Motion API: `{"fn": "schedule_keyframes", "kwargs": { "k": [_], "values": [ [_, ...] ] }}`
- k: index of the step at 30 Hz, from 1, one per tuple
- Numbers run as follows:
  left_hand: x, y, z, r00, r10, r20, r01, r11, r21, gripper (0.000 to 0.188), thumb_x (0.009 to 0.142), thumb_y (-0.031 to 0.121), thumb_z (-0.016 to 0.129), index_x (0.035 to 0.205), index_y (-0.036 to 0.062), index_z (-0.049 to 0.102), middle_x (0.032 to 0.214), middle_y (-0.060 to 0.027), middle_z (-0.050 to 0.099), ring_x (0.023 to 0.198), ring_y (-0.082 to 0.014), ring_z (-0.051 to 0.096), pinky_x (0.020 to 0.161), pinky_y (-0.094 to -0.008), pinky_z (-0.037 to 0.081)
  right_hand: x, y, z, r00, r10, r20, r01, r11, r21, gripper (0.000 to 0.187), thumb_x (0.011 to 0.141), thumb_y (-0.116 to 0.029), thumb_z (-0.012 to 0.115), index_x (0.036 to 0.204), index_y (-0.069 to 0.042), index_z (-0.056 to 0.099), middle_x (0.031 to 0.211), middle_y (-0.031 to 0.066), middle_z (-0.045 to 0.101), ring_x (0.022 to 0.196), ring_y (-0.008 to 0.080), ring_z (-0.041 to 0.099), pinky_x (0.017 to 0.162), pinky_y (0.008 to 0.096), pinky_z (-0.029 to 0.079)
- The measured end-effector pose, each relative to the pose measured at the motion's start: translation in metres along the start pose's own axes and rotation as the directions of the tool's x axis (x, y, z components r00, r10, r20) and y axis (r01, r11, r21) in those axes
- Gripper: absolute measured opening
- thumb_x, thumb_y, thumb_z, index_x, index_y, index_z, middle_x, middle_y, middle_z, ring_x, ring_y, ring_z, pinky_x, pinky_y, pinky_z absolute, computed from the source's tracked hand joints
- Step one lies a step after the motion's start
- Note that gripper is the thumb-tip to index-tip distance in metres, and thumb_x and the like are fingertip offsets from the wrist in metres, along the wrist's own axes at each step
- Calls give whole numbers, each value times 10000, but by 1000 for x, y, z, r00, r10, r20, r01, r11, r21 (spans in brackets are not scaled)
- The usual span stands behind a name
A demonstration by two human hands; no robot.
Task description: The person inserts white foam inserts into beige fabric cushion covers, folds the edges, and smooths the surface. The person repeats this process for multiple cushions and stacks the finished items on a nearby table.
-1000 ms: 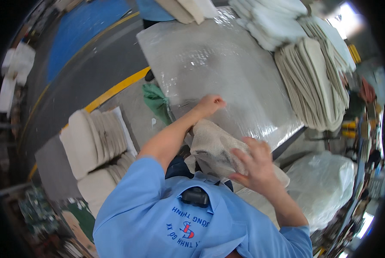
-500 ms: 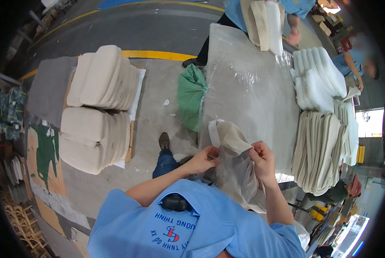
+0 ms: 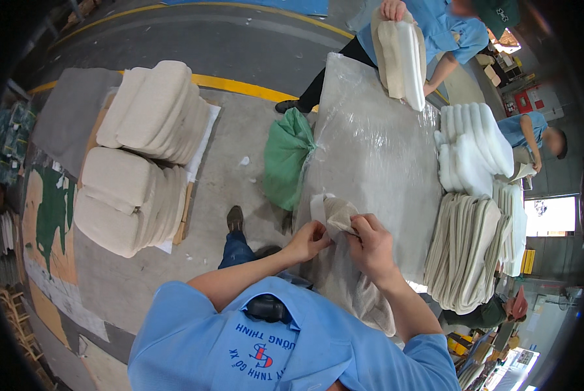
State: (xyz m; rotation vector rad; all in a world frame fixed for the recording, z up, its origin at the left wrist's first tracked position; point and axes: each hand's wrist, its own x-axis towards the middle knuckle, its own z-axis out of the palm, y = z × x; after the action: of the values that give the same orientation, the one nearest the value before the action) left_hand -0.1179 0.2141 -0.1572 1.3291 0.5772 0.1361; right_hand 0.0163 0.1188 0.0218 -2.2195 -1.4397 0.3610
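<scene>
Grey plastic sheeting glints across the bench [image 3: 377,156], where beige pieces [image 3: 461,254] lean in a row along the right side. At the near edge, in front of the worker, lies a beige cloth cover [image 3: 350,280] with a white strip [image 3: 317,208] showing at its far end. Half a second ago the hands were wider apart; now the right hand [image 3: 373,247] has drawn in toward the left hand [image 3: 308,242], and the flap it was lifting sits bunched lower. The right grip is closed on that fold. The left one's fingers curl against the cover's left edge, but I can't tell whether they pinch it. The cover's long axis slants from the strip, pointing away from the worker, down to the lower right. There, the right forearm hides part of it; the fingertips are hard to make out.
</scene>
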Motion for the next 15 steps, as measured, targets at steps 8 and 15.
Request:
{"fn": "schedule_keyframes", "kwargs": {
  "k": [8,15],
  "values": [
    [-14,1,-24,981,-102,164,113,992,-59,188,1022,170,735,956,62,595,845,42,548,780,-88,493,712,-279,448,-27,28,20,806,485,338,-409,44,912,116,976,16,698,920,-52,622,1127,130,749,972,193,695,926,334,557],
    [-24,-3,-21,984,-177,33,177,920,-350,213,1048,105,676,1248,42,642,1166,-22,678,1059,-110,625,956,-283,504,-26,42,32,817,328,474,-443,-169,880,38,1003,-50,697,980,-36,670,1200,163,725,985,211,700,907,351,576]
  ]
}}
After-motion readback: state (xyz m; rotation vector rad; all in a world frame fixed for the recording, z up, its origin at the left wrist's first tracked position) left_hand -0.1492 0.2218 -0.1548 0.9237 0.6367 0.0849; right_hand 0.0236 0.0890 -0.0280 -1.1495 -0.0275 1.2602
